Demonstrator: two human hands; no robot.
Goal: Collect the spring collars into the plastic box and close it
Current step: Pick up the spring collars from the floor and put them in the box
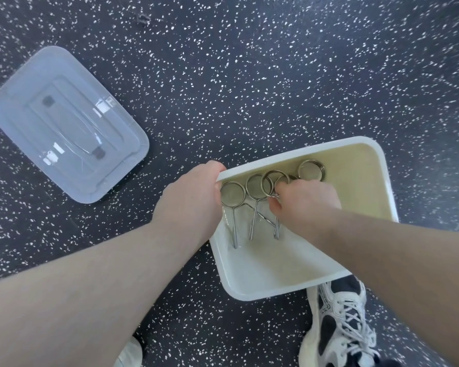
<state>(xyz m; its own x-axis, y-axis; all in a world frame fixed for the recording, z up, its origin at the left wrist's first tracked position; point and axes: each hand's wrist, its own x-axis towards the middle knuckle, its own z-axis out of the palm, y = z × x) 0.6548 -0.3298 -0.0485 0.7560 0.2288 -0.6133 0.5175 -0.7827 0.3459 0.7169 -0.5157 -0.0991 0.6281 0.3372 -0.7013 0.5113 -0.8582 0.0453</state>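
Note:
A white plastic box stands open on the speckled floor, tilted toward me. Several metal spring collars lean in a row against its far left wall, rings up and handles down. One more collar ring lies further right. My left hand grips the box's left rim at the corner. My right hand is inside the box, fingers closed on a collar in the row. The translucent lid lies flat on the floor to the left, apart from the box.
Dark rubber floor with white flecks surrounds everything. My white and black shoe sits just below the box's near edge; another shoe tip shows at the bottom left.

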